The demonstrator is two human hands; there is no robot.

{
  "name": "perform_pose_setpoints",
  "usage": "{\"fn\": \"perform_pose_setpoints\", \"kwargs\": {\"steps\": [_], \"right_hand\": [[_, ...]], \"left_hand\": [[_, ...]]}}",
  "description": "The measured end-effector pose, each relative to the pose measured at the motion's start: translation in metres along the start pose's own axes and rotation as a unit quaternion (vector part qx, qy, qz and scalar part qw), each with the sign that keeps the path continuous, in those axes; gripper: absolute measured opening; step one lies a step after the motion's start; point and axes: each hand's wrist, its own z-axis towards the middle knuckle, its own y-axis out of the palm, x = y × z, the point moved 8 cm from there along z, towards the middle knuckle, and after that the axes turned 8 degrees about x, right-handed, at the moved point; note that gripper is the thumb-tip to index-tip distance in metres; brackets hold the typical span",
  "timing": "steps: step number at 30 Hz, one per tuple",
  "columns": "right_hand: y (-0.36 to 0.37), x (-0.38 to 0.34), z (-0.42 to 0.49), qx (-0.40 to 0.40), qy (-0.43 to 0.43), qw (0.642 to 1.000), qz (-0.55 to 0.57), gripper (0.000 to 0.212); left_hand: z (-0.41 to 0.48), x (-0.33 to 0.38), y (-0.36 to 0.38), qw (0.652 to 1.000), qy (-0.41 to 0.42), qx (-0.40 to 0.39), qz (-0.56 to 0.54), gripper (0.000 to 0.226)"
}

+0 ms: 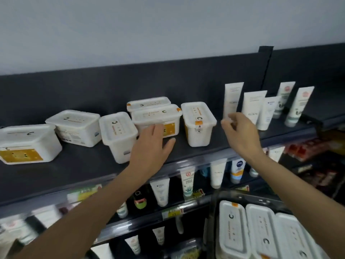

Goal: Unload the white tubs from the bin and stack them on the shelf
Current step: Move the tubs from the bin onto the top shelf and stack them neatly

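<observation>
Nearest to me, at lower right, is the dark bin [257, 200], with three white tubs [233, 230] lying side by side in it, lids up. Six more tubs stand on the top shelf [186, 152], two of them as a stacked pair [156, 116]. My left hand [151, 144] lies flat against the front of that pair's lower tub, fingers straight and spread, thumb out to the side. My right hand [240, 131] hovers in front of the upright tubes [253, 107], fingers loosely bent and apart; it is blurred, but I can make out nothing in it. I judge the tubs stiff plastic, smooth-sided and a bit slippery, of moderate weight. I'd take each across its short sides just under the lid's lip, and the flat lids should carry a second layer well. Each lid shows a black C-like mark and an orange tab, and some fronts a yellow label, all too soft to read. One tube below [238, 169] has a blue round Nivea badge.
</observation>
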Motion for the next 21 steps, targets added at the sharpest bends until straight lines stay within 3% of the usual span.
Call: {"fn": "perform_pose_setpoints", "kwargs": {"steps": [7, 21], "right_hand": [[-0.041, 0.101, -0.064, -0.044, 0.083, 0.995, -0.042, 0.042], [-0.091, 0.323, -0.189, -0.119, 0.298, 0.929, -0.184, 0.04]], "left_hand": [[-0.066, 0.093, 0.102, 0.982, 0.039, -0.139, -0.119, 0.041], [-0.196, 0.174, 0.253, 0.906, -0.006, -0.413, -0.093, 0.046]]}}
